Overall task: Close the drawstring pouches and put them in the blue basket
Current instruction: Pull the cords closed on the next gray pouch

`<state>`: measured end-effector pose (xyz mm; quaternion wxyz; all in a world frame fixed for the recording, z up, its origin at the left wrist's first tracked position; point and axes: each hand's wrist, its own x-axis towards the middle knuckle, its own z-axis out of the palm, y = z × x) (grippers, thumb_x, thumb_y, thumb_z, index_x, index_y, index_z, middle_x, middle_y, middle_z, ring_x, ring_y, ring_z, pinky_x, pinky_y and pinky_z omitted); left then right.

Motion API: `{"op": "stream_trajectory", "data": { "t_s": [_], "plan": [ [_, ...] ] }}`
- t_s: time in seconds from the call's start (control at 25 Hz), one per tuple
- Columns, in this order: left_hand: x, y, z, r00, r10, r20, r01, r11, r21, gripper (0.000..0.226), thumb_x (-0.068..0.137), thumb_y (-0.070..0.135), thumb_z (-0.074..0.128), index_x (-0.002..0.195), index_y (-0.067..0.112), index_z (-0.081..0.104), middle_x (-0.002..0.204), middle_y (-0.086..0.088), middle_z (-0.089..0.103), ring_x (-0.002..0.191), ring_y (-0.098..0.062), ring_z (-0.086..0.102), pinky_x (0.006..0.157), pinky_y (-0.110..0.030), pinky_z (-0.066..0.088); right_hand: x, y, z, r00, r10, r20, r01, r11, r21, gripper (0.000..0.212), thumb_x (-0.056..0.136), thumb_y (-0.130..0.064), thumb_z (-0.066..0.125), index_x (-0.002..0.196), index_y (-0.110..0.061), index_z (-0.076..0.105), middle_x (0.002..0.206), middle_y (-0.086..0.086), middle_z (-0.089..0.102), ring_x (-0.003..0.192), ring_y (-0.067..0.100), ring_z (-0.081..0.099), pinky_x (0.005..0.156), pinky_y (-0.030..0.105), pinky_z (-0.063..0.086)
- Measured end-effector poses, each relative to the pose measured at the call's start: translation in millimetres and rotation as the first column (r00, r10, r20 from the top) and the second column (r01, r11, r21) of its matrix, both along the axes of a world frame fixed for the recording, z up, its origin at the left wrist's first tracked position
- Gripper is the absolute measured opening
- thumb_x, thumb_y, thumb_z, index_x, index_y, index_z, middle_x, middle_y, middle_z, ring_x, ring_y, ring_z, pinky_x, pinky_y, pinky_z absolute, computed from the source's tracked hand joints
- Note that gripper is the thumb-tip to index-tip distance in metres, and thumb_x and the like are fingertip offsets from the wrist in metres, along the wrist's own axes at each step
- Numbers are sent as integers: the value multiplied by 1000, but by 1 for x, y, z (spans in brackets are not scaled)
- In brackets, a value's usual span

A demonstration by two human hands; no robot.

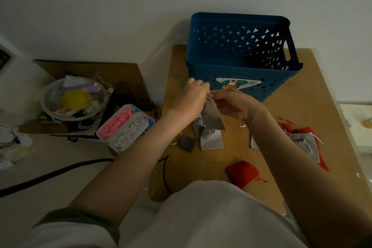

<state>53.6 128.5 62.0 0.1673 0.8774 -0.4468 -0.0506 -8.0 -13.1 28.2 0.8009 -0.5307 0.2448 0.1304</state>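
Item: left hand [191,96] and right hand [235,104], both pinching the mouth of one grey pouch [213,119], held just before the basket [239,69].
Pouch: flat, limp, soft cloth. Its cord is too small to make out.
Risk: your pinch may slip off a fine cord, or an uneven pull may leave the mouth gaping.
Basket: rigid blue plastic with triangular holes; no pouch shows inside.
Before it, on the wooden table [281,110]: slack grey pouches [211,140] and a red pouch [241,171].
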Motion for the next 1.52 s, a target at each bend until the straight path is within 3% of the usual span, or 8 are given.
{"op": "stream_trajectory", "data": {
  "t_s": [0.32, 0.6, 0.76, 0.96, 1.16, 1.32, 1.4, 1.52],
  "plan": [
    [1, 1, 7, 999, -42, 2, 42, 999, -18, 15, 95, 8, 48, 106, 4, 58, 111, -9, 56, 108, -22, 43, 86, -25, 30, -8, 7, -4, 994, 3, 106, -7, 999, 39, 17, 95, -6, 48, 93, -9, 64, 79, 1, 69, 76, 13, 64, 70, 27, 56],
    [4, 1, 4, 997, -10, -77, -9, 971, -240, 11, 92, 8, 56, 97, 2, 64, 101, -12, 62, 98, -22, 51, 74, -17, 30, -7, 9, -8, 967, -77, 242, 44, 989, 138, 17, 89, -11, 52, 85, -9, 69, 82, 10, 68, 74, 19, 63, 69, 30, 54],
    [5, 4, 2, 940, 49, -337, -188, 901, -391, 11, 91, 11, 60, 100, 6, 65, 95, -4, 66, 80, -5, 56, 66, -7, 40, -8, 7, -9, 960, -55, 275, 14, 989, 150, 16, 88, -16, 53, 91, -8, 67, 87, 10, 66, 78, 20, 62, 75, 31, 50],
    [5, 2, 4, 735, 136, -664, -461, 819, -342, 33, 89, 15, 64, 116, 5, 50, 88, 3, 56, 76, 0, 52, 65, -3, 42, -7, 1, -9, 952, 48, 302, -76, 994, 80, 20, 91, -18, 51, 103, -6, 61, 90, 8, 61, 79, 15, 58, 73, 24, 51],
    [5, 5, 0, 758, 128, -640, -422, 844, -331, 19, 90, 16, 62, 104, 4, 61, 92, 2, 59, 77, 3, 52, 66, 0, 40, -7, 0, -8, 944, 87, 318, -103, 994, 33, 14, 95, -15, 49, 96, -8, 62, 81, 2, 62, 73, 11, 56, 68, 20, 49],
    [2, 2, -7, 732, 266, -628, -567, 749, -343, 34, 83, 26, 71, 106, 8, 53, 97, -2, 56, 77, 0, 49, 63, -2, 39, -6, 0, -7, 948, 72, 309, -89, 995, 40, 14, 96, -14, 48, 96, -8, 61, 79, 1, 61, 73, 11, 56, 72, 23, 47],
    [4, 2, -14, 776, 326, -540, -553, 762, -335, 31, 81, 32, 72, 99, 14, 54, 101, -3, 55, 82, -5, 51, 63, -6, 40, -7, 1, -4, 951, 63, 303, -76, 997, 32, 12, 93, -15, 50, 96, -9, 60, 77, -1, 61, 71, 9, 56, 70, 21, 47],
    [4, 2, -17, 854, 212, -475, -426, 809, -405, 14, 86, 23, 68, 95, 14, 64, 111, -8, 53, 97, -13, 53, 75, -8, 39, -7, 0, -2, 949, 81, 304, -87, 996, 9, 12, 91, -17, 50, 95, -10, 60, 78, -1, 61, 71, 9, 56, 68, 20, 47]
  ]
}}
